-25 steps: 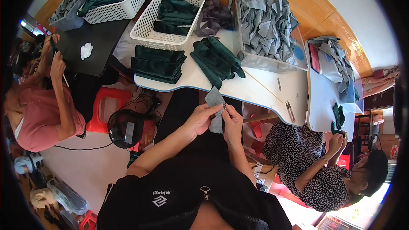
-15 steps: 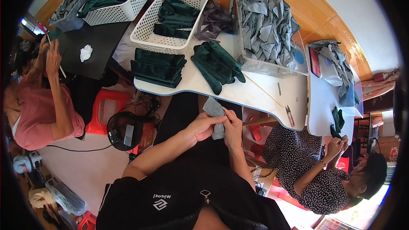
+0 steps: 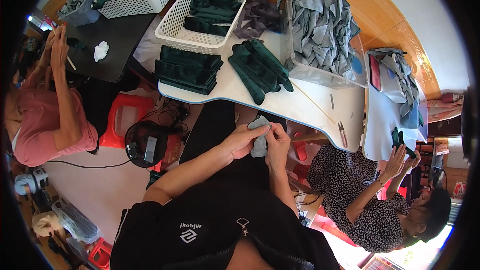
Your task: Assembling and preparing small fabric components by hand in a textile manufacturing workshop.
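Note:
My left hand (image 3: 242, 141) and my right hand (image 3: 278, 146) meet in front of my lap, below the table edge. Between them is a small grey fabric piece (image 3: 259, 146), pinched by both thumbs and fingers. Its upper end folds over near my left thumb, and its lower end hangs between the hands. My right fingertips press at its upper right edge; whether they hold anything smaller cannot be made out. Beyond my hands, a stack of folded dark green velvet pieces (image 3: 187, 70) and a looser green velvet pile (image 3: 259, 72) lie on the white table (image 3: 235, 105).
A white perforated basket (image 3: 186, 43) holds green velvet. A clear bin (image 3: 325, 79) is heaped with grey strips. A thin stick (image 3: 314, 102) and thread snips (image 3: 343, 134) lie at right. Co-workers sit on both sides; a fan (image 3: 146, 142) stands lower left.
My hands and the grey piece have shifted slightly right, and its upper end is now more folded over. The right co-worker's hands have opened out; the view has tilted a little.

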Demonstrator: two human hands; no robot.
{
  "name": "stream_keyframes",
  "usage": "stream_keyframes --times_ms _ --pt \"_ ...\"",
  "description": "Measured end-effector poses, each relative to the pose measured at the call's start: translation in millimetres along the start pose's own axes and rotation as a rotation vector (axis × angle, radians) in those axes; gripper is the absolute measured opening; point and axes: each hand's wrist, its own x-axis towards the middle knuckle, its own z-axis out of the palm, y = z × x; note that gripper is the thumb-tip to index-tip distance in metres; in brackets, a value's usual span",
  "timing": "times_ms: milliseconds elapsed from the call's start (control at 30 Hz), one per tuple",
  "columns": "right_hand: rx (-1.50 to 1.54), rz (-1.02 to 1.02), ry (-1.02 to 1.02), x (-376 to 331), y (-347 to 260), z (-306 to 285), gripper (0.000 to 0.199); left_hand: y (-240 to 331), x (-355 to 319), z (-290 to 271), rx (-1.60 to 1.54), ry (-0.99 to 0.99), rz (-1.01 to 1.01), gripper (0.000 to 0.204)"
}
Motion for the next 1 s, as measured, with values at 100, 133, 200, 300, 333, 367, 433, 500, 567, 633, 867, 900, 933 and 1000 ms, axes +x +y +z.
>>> stream_keyframes --times_ms 100,133,200,300,333,367,433,500,567,633,867,900,933,1000 --pt "0.081 0.064 -0.017 2.6 4.9 0.6 0.014 -2.7 -2.2 0.0 -0.007 0.004 -0.008 0.051" --pt "0.08 0.068 -0.016 1.5 5.9 1.3 0.014 -4.2 -2.0 -0.8 -0.006 0.0 -0.012 0.05" --pt "-0.02 0.028 0.013 0.9 11.7 -1.8 0.011 -2.2 2.2 -4.1 -0.038 -0.002 -0.018 0.046" --pt "-0.091 0.005 -0.038 -0.8 14.3 -3.6 0.016 6.5 16.0 -23.8 -0.072 0.005 0.017 0.039" --pt "-0.094 0.005 -0.043 -2.2 14.0 -2.6 0.016 6.0 19.1 -31.4 -0.072 0.01 0.053 0.036" --pt "-0.148 -0.009 -0.064 -4.4 14.8 -0.4 0.017 5.1 17.2 -30.9 -0.072 0.011 0.052 0.036" --pt "-0.202 -0.022 -0.086 -9.6 15.8 4.6 0.019 1.2 12.9 -27.8 0.054 0.071 0.151 0.034" --pt "-0.289 -0.08 -0.001 -15.7 13.3 8.7 0.019 -0.1 6.8 -22.6 0.029 0.073 0.128 0.038" --pt "-0.291 -0.094 0.0 -16.0 13.7 13.2 0.019 -0.4 1.0 -20.8 0.003 0.074 0.106 0.041" --pt "-0.294 -0.109 0.001 -17.7 14.0 12.3 0.019 -0.7 -4.3 -22.4 -0.038 0.066 0.041 0.042" --pt "-0.085 -0.111 0.029 -9.8 21.5 10.6 0.022 -13.0 -11.0 -13.3 -0.033 0.035 -0.001 0.04" --pt "-0.099 -0.13 0.059 -6.7 20.8 11.2 0.023 -21.1 -5.8 -17.5 0.161 0.124 0.234 0.035" --pt "-0.101 -0.129 0.053 -2.7 20.4 12.3 0.023 -29.1 -1.7 -22.3 0.355 0.215 0.468 0.032" --pt "-0.209 -0.206 0.146 4.4 29.3 9.0 0.026 -33.4 -5.2 -17.1 0.443 0.2 0.527 0.03"
